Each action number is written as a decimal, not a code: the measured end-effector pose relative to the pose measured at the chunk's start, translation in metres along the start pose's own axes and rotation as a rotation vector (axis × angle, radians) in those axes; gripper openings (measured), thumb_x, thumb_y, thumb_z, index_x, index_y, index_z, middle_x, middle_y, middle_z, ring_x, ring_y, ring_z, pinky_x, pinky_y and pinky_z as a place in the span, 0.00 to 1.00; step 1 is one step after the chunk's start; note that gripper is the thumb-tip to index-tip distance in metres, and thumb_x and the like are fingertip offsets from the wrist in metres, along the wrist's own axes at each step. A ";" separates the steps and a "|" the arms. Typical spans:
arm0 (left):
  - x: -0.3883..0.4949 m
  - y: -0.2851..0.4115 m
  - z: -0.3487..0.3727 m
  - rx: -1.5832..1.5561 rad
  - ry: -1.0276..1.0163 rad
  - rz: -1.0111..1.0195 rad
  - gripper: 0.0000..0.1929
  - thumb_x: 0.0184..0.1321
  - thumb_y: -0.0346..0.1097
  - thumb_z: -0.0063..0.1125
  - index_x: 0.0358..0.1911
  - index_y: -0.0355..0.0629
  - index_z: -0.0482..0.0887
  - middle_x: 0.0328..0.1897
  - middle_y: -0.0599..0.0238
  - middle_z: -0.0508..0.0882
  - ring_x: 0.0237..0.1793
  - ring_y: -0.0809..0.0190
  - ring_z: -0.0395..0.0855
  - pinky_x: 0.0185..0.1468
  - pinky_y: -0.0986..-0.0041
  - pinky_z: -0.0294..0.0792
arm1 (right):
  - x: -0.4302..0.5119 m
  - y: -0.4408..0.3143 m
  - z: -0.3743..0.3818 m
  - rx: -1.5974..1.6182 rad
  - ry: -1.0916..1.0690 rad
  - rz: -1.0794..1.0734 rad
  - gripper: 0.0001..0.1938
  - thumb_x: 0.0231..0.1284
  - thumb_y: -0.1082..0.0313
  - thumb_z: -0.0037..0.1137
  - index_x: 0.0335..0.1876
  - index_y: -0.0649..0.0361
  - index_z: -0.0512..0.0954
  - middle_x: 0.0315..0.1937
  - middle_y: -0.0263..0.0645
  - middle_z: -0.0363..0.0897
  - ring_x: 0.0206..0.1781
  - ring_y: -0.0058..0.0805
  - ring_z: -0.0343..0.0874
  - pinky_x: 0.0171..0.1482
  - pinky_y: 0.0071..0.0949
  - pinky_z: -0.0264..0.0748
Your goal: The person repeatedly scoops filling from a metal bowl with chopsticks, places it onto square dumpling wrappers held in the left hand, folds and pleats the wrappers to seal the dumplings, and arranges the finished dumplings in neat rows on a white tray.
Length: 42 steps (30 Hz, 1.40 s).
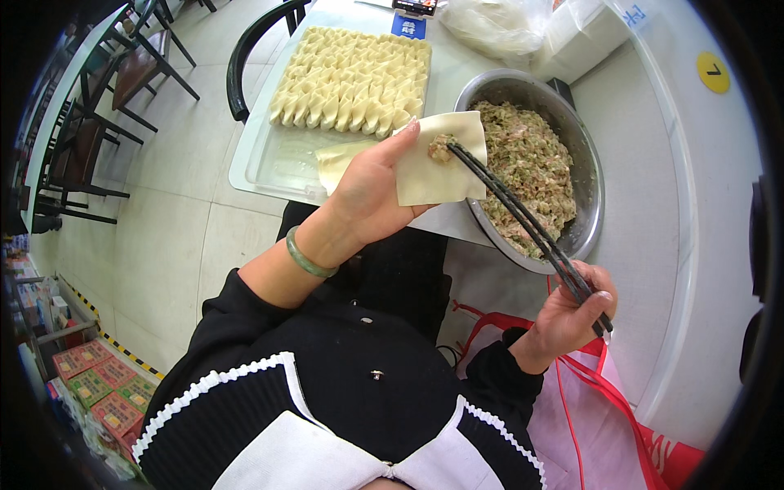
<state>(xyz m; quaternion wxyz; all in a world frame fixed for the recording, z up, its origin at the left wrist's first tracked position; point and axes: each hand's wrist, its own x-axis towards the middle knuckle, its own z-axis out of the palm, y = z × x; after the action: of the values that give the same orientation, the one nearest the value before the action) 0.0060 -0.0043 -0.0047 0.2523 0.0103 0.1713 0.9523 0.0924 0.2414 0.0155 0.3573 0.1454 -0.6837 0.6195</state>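
Across the palm and fingers of my left hand (373,187) lies a square dough wrapper (441,180), the thumb resting along its edge. A small lump of minced filling (441,149) sits on the wrapper, touched by the tips of dark chopsticks (520,214). My right hand (572,312) grips these chopsticks near their thick ends. To the right, a steel bowl (593,202) holds a large mass of chopped meat and greens (527,165). Behind my left hand, folded wontons (352,79) stand in tight rows on a clear plastic tray (269,162). Another wrapper (340,162) lies on that tray, partly hidden by my wrist.
A phone (415,6), a blue card (408,26) and a plastic bag (493,27) are at the table's (444,73) far side. A wall (652,153) runs along the right. A black chair (236,73) stands behind the table's left edge. Red-trimmed bags (551,404) lie below.
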 end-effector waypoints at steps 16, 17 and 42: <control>-0.006 0.001 -0.002 0.156 0.021 0.034 0.25 0.72 0.48 0.34 0.62 0.34 0.63 0.58 0.54 0.73 0.59 0.54 0.74 0.63 0.60 0.67 | 0.008 -0.009 0.004 -0.051 -0.141 -0.127 0.18 0.68 0.55 0.48 0.47 0.65 0.74 0.33 0.52 0.74 0.29 0.39 0.77 0.26 0.30 0.79; -0.006 0.002 -0.002 0.180 0.017 0.038 0.25 0.72 0.48 0.34 0.62 0.34 0.63 0.59 0.54 0.73 0.59 0.54 0.74 0.63 0.60 0.67 | 0.007 -0.010 0.004 -0.057 -0.168 -0.137 0.18 0.68 0.55 0.48 0.46 0.66 0.74 0.33 0.52 0.74 0.29 0.39 0.77 0.27 0.30 0.79; -0.016 0.006 0.000 0.041 0.022 0.035 0.23 0.73 0.44 0.29 0.61 0.35 0.65 0.57 0.56 0.75 0.56 0.56 0.76 0.61 0.61 0.69 | 0.005 -0.014 0.001 0.002 -0.074 0.024 0.21 0.71 0.53 0.42 0.45 0.67 0.75 0.34 0.52 0.74 0.30 0.39 0.77 0.27 0.29 0.78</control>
<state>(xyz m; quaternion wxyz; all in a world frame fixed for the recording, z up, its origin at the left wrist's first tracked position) 0.0169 -0.0167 -0.0020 0.2336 0.0081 0.1934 0.9529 0.0982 0.2394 0.0292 0.3244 0.1604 -0.6975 0.6185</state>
